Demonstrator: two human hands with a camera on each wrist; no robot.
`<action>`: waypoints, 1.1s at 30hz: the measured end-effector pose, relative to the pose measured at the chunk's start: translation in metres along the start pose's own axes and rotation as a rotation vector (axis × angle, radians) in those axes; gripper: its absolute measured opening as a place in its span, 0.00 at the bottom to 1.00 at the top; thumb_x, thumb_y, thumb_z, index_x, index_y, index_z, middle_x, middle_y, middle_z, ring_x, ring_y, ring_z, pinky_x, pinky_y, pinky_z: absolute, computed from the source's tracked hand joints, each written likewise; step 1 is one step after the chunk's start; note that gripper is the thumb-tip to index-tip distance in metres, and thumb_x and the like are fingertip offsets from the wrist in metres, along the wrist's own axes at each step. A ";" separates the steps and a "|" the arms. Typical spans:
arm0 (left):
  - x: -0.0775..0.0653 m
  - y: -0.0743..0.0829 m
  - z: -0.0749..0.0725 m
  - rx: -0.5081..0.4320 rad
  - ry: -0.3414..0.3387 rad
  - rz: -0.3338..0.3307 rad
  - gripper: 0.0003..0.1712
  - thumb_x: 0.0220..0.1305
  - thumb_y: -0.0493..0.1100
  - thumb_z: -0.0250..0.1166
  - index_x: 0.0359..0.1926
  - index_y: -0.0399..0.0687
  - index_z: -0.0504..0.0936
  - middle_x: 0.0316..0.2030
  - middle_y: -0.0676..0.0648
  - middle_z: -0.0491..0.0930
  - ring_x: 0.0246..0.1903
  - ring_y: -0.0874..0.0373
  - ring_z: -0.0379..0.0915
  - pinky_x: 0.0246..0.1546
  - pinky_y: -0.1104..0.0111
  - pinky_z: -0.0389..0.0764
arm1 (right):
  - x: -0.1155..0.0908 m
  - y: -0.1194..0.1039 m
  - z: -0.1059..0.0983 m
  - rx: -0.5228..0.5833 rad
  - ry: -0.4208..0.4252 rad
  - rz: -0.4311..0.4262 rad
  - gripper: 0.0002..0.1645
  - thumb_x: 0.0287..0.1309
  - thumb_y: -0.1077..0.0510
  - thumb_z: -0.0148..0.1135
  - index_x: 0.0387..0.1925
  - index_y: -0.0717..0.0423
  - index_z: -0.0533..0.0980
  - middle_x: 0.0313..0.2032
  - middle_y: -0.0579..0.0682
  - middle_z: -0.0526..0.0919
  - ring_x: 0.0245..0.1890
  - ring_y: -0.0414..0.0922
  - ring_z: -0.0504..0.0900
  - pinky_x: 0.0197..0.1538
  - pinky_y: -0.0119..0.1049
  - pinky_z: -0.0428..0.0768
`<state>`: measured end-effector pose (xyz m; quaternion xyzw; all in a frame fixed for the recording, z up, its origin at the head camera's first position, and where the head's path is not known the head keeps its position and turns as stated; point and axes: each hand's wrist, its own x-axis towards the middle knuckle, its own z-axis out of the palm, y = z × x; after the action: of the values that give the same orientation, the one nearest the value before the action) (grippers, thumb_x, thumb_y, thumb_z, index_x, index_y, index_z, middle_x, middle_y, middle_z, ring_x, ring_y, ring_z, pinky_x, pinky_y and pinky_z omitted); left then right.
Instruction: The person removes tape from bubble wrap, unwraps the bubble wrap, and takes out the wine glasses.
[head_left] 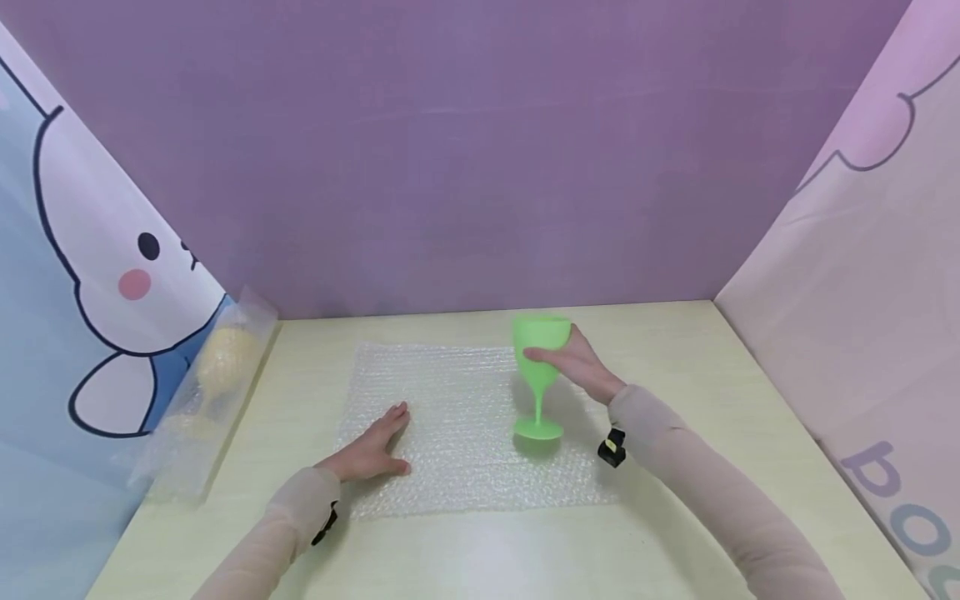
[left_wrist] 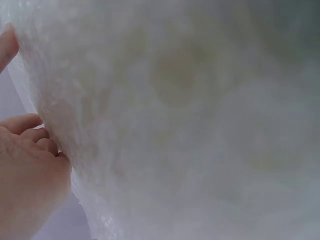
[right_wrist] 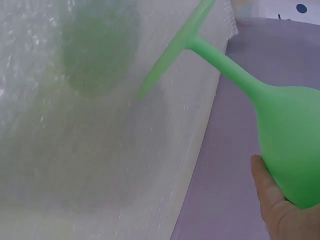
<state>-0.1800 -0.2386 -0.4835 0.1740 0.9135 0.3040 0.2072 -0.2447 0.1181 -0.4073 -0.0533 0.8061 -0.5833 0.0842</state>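
Observation:
A light green plastic goblet (head_left: 538, 367) is upright over the right part of a flat sheet of bubble wrap (head_left: 450, 425). My right hand (head_left: 573, 362) grips its bowl from the right, with the thumb across the front. In the right wrist view the goblet's foot (right_wrist: 175, 50) hovers close over the sheet, and a green reflection shows beneath it. My left hand (head_left: 375, 450) rests on the left part of the bubble wrap, fingers spread and pointing away. The left wrist view shows this hand (left_wrist: 30, 165) at the wrap, with some fingers hidden or out of frame.
At the table's left edge lies a clear bubble-wrap bundle (head_left: 225, 367) with a yellow goblet-like shape inside. The pale wooden table (head_left: 480, 554) meets a purple backdrop (head_left: 480, 167) behind, and printed cloth walls (head_left: 135, 333) stand on both sides.

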 end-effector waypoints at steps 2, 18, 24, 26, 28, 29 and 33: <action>0.000 -0.001 0.000 0.002 0.002 0.000 0.53 0.52 0.48 0.67 0.69 0.34 0.46 0.71 0.39 0.35 0.70 0.41 0.28 0.67 0.45 0.38 | 0.000 0.001 -0.005 -0.001 0.012 0.002 0.38 0.44 0.44 0.69 0.55 0.51 0.64 0.44 0.52 0.76 0.43 0.47 0.76 0.54 0.43 0.72; 0.000 0.000 0.000 -0.016 0.005 0.014 0.53 0.52 0.47 0.68 0.69 0.33 0.46 0.71 0.38 0.36 0.70 0.40 0.28 0.67 0.44 0.38 | -0.003 0.001 -0.048 -0.044 0.146 0.032 0.52 0.42 0.44 0.71 0.64 0.54 0.55 0.51 0.56 0.70 0.48 0.50 0.72 0.58 0.46 0.69; -0.001 0.000 0.000 -0.019 0.008 0.013 0.53 0.52 0.46 0.68 0.69 0.33 0.46 0.71 0.37 0.36 0.70 0.40 0.28 0.67 0.44 0.38 | -0.002 0.006 -0.067 -0.033 0.173 -0.011 0.49 0.42 0.44 0.71 0.62 0.54 0.57 0.49 0.54 0.72 0.47 0.48 0.73 0.57 0.45 0.69; 0.000 -0.001 0.000 -0.015 0.011 0.011 0.53 0.52 0.46 0.68 0.69 0.33 0.46 0.71 0.37 0.36 0.70 0.40 0.29 0.67 0.44 0.38 | -0.002 0.007 -0.073 -0.029 0.188 -0.018 0.49 0.42 0.44 0.71 0.62 0.54 0.57 0.50 0.53 0.72 0.47 0.47 0.72 0.58 0.45 0.69; 0.000 -0.001 0.001 -0.014 0.014 0.009 0.53 0.52 0.46 0.68 0.69 0.33 0.46 0.71 0.37 0.36 0.70 0.40 0.29 0.67 0.44 0.38 | -0.002 0.010 -0.080 -0.031 0.202 -0.021 0.50 0.43 0.43 0.70 0.63 0.54 0.55 0.50 0.52 0.71 0.47 0.46 0.72 0.57 0.44 0.69; 0.000 -0.001 0.001 -0.012 0.017 0.008 0.53 0.51 0.46 0.68 0.69 0.33 0.46 0.71 0.38 0.37 0.70 0.40 0.29 0.67 0.45 0.38 | -0.002 0.011 -0.084 -0.027 0.207 -0.022 0.50 0.43 0.43 0.71 0.63 0.53 0.56 0.50 0.51 0.71 0.47 0.46 0.72 0.57 0.43 0.69; 0.000 -0.001 0.002 -0.013 0.015 0.004 0.53 0.52 0.45 0.68 0.69 0.33 0.46 0.71 0.38 0.37 0.70 0.40 0.29 0.67 0.45 0.38 | -0.005 0.017 -0.097 -0.038 0.234 -0.027 0.49 0.44 0.44 0.70 0.63 0.53 0.57 0.49 0.49 0.72 0.45 0.43 0.72 0.56 0.42 0.69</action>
<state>-0.1791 -0.2383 -0.4850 0.1719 0.9127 0.3118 0.2007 -0.2593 0.2148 -0.3930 0.0028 0.8206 -0.5712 -0.0193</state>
